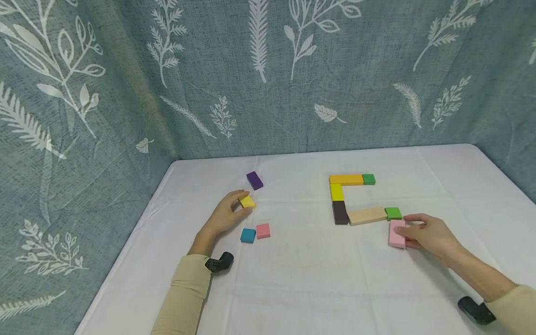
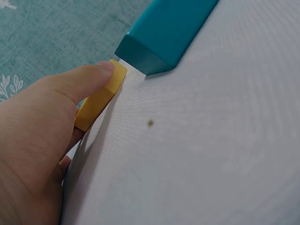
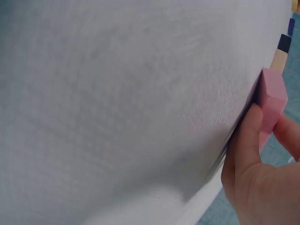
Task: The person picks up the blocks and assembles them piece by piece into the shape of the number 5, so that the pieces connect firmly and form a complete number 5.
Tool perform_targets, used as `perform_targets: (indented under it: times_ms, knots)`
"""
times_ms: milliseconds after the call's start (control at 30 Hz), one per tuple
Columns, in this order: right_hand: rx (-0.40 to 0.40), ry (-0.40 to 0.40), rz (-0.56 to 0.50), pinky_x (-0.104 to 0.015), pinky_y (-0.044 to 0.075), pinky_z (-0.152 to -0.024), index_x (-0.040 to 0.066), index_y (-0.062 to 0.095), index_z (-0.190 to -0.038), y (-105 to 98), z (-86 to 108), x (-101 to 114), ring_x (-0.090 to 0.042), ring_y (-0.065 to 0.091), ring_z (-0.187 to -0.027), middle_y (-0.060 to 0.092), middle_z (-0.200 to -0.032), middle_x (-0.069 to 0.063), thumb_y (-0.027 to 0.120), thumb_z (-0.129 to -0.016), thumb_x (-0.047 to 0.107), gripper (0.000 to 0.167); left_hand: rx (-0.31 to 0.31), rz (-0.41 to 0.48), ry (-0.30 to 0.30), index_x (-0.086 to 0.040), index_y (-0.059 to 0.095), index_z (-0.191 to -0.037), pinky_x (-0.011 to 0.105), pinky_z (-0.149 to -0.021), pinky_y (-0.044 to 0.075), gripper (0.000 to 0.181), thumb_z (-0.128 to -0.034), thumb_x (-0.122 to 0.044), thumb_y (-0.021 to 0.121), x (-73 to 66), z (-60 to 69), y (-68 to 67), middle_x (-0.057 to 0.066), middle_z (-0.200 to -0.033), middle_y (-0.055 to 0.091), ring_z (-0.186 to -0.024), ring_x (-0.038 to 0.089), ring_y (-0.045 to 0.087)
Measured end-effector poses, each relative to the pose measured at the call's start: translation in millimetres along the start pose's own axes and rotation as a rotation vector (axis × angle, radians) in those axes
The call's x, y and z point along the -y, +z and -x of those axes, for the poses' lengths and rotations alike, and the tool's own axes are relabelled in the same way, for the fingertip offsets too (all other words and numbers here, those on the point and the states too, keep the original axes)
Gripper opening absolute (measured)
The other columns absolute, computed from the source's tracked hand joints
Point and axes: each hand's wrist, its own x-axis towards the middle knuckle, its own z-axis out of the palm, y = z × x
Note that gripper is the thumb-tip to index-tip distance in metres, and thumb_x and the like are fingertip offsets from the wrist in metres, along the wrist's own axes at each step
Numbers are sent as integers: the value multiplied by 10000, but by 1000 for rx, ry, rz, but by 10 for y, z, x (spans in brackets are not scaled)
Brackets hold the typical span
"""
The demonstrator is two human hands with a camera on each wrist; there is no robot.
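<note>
Between thumb and fingers, my left hand (image 1: 226, 214) pinches a small yellow block (image 1: 247, 202) at the left of the table; the left wrist view shows the thumb on the same yellow block (image 2: 101, 98). My right hand (image 1: 431, 236) grips a pink block (image 1: 397, 233) by its right side, just below a green block (image 1: 393, 213). That green block touches the end of a pale wooden block (image 1: 367, 216), which runs left to a black block (image 1: 340, 212). Above the black one are a yellow block (image 1: 337, 191), an orange block (image 1: 346, 179) and another green block (image 1: 369, 179).
A purple block (image 1: 254, 180) lies just beyond my left hand. Nearer to me, a blue block (image 1: 248, 235) and a small pink-red block (image 1: 263, 231) sit side by side. A white cloth (image 1: 301, 288) covers the table, and a patterned teal curtain (image 1: 276, 125) hangs behind it.
</note>
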Motion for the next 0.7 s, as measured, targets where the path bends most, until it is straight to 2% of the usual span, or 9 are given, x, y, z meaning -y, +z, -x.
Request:
perform_targets:
  times_ms: [267,500,700]
  knots:
    - [-14,-4,60,-220,511,-645,-144,298,-1381,-38,-13,6,-163,604,-800,554,-1087,-270,692,-883,313,783,2,-2,-3,-75,495,-1378,486,-1110,247,499,-918,-199,645,3,1,7,161,-1460,378,-1364,332,295]
    - [-15,-11,99,-222,463,-658,-132,318,-1377,-68,-33,-9,-183,606,-811,587,-1060,-240,714,-862,328,796,-7,0,8,-50,497,-1371,488,-1109,249,503,-913,-185,655,-33,12,-10,180,-1452,382,-1358,349,302]
    - [-41,-27,133,-273,460,-680,-132,329,-1370,-57,-38,-8,-244,582,-857,587,-1044,-242,721,-857,322,788,-10,6,11,-41,502,-1364,497,-1111,238,505,-905,-177,662,-47,18,-16,189,-1448,385,-1356,358,302]
